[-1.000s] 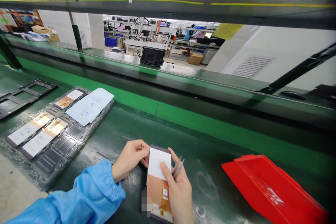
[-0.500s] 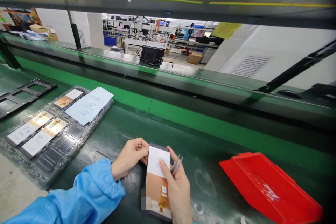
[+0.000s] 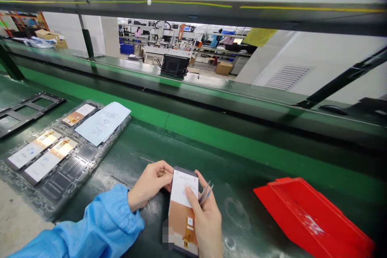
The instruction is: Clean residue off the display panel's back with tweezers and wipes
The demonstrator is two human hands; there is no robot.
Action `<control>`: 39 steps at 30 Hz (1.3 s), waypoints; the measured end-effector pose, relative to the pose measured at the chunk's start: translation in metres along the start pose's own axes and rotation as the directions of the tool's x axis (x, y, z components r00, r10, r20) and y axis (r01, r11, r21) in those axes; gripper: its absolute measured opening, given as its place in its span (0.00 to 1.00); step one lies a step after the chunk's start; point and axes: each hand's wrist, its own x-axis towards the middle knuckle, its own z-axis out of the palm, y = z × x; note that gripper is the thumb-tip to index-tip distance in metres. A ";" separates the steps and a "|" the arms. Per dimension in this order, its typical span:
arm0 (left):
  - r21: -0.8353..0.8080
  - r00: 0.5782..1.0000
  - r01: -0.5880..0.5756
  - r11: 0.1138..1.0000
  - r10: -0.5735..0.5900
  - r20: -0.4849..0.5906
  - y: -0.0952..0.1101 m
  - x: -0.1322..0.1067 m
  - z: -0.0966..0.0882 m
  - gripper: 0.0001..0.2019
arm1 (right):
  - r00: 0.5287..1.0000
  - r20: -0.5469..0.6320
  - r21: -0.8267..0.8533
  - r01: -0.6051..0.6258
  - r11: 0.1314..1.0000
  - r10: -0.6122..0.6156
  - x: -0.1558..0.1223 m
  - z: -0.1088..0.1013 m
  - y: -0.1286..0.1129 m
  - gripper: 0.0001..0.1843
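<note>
My right hand (image 3: 207, 213) holds a phone screen (image 3: 178, 211) from its right side, thumb laid across its white and copper-coloured back. Tweezers (image 3: 206, 192) are tucked in the same hand, their tips pointing up past the fingers. At the screen's upper left edge, my left hand (image 3: 152, 181) has thumb and forefinger pinched together against it; the fingertips are partly hidden. A blurred patch covers the screen's lower left edge.
On the left lies a clear plastic tray (image 3: 87, 169) with several phone screens (image 3: 51, 159) and a handwritten paper (image 3: 102, 123). Beyond it is a black frame (image 3: 28, 109). A red bin (image 3: 314, 213) lies on the green bench (image 3: 145, 137) at right. A shelf beam (image 3: 193, 18) crosses overhead.
Both hands keep their grip on the phone screen. The screen and my right hand have shifted slightly to the right.
</note>
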 end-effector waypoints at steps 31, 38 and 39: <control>0.033 1.000 -0.005 0.999 0.006 -0.019 -0.008 0.003 -0.005 0.15 | 1.000 -0.008 -0.045 0.028 0.999 -0.028 0.000 -0.003 0.010 0.42; 0.040 0.999 0.007 0.999 -0.006 -0.033 -0.008 0.005 -0.007 0.13 | 1.000 -0.009 0.060 0.007 0.998 -0.006 0.000 -0.002 0.008 0.24; 0.043 0.999 0.008 0.999 -0.007 -0.034 -0.009 0.005 -0.008 0.13 | 1.000 -0.004 0.060 0.009 0.998 -0.008 0.000 -0.002 0.009 0.22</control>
